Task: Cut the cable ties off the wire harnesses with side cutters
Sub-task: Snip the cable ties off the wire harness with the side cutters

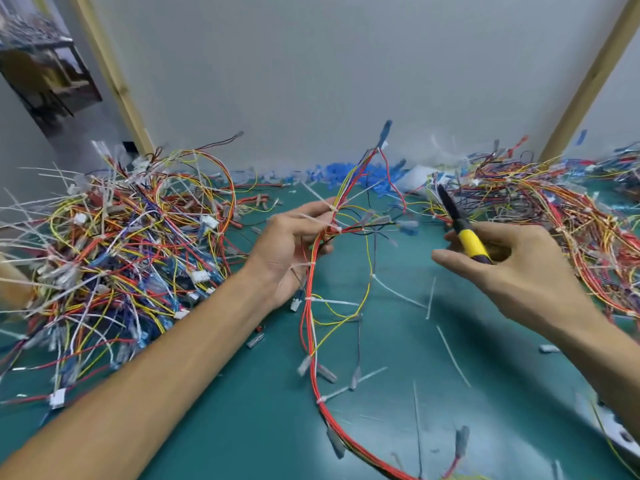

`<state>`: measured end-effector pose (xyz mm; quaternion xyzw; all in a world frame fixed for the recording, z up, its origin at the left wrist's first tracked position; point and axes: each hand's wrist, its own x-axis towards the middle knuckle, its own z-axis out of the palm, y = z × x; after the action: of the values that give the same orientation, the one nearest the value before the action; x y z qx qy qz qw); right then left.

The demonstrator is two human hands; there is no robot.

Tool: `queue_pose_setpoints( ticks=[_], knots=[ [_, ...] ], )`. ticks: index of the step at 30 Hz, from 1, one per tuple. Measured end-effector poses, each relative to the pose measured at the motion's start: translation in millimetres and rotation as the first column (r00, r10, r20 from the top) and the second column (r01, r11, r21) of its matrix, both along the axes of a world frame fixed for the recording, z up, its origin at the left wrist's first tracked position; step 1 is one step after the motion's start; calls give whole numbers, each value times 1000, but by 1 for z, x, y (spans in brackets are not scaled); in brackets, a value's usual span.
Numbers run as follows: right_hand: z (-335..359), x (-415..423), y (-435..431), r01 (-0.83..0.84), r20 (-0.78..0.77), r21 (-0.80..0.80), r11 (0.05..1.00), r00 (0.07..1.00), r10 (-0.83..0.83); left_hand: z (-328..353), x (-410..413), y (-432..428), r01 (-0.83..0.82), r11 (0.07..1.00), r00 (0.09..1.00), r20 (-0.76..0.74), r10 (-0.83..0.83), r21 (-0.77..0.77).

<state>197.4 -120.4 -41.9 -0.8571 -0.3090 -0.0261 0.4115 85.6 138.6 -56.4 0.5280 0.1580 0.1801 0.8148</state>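
- The green mat (381, 427) is lying under everything, with cut-off ties scattered toward 5 o'clock.
- A tangled pile (121, 244) of harnesses is sitting at 9 o'clock, and a second pile (554, 209) at 2 o'clock.
- My left hand (291, 251) is gripping a red-wired harness (313, 341) at centre, its tail trailing toward 6 o'clock.
- My right hand (519, 268), at 3 o'clock, is curling around the yellow-handled side cutters (464, 230), tip pointing to 11 o'clock.
- A white cable tie (310, 265) is binding the harness beside my left palm.

The side cutters (465, 235) have a yellow-and-black handle. The wire harness (312, 327) at centre is mostly red, with yellow, white and black strands; its cable ties (309, 265) are whitish. The mat (242, 427) is teal, and the far scraps (337, 169) are blue.
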Motion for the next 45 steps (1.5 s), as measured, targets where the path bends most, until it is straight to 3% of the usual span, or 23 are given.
queue_pose_setpoints(
  ticks=[5,7,8,9,11,13,17,21,24,27,31,34,37,40,43,44,45],
  knots=[
    [0,-7,6,-137,-48,225,965,987,151,1,-1,-6,-93,992,996,10,92,85],
    [-1,-8,7,-130,-163,317,940,968,189,0,0,-7,-221,914,973,14,230,341],
    [-1,-10,7,-120,-218,345,931,954,204,-1,-1,-6,-276,779,951,42,306,563],
    [-1,-10,7,-114,-247,359,926,946,212,-3,-2,-6,-305,574,927,98,363,760],
    [-4,-9,6,-110,-251,351,930,946,207,-4,-6,-5,-336,185,884,241,401,923],
    [-7,-9,6,-132,-194,294,947,962,194,-3,-8,-10,-358,23,883,330,334,933],
    [-10,-13,9,-142,68,103,984,988,136,-5,-9,-19,-228,44,957,215,196,973],
    [-12,-19,10,-235,132,202,951,968,212,-5,-12,-30,-245,-4,949,241,202,969],
    [-12,-25,12,-254,208,220,942,955,209,1,-18,-43,-293,-161,915,325,239,942],
    [-17,-37,18,-245,165,224,943,963,211,7,-24,-60,-310,-311,909,376,181,898],
    [-23,-41,27,-251,-70,301,920,956,284,5,-27,-72,-349,-439,895,434,107,828],
    [-23,-39,26,-268,-267,460,846,868,420,2,-26,-73,-345,-420,891,434,137,839],
    [-17,-39,22,-288,-363,573,767,750,553,-1,-25,-70,-385,-223,889,425,173,896],
    [-14,-36,19,-299,-429,571,764,685,589,-1,-26,-61,-458,-40,865,455,213,888],
    [-12,-31,16,-332,-408,553,764,691,596,7,-24,-50,-511,-52,819,504,273,858],
    [-12,-31,15,-347,-396,553,758,692,604,7,-22,-49,-484,24,855,467,224,875],
    [-11,-31,14,-362,-380,556,748,690,617,7,-21,-48,-411,185,910,389,145,893]
  ],
)
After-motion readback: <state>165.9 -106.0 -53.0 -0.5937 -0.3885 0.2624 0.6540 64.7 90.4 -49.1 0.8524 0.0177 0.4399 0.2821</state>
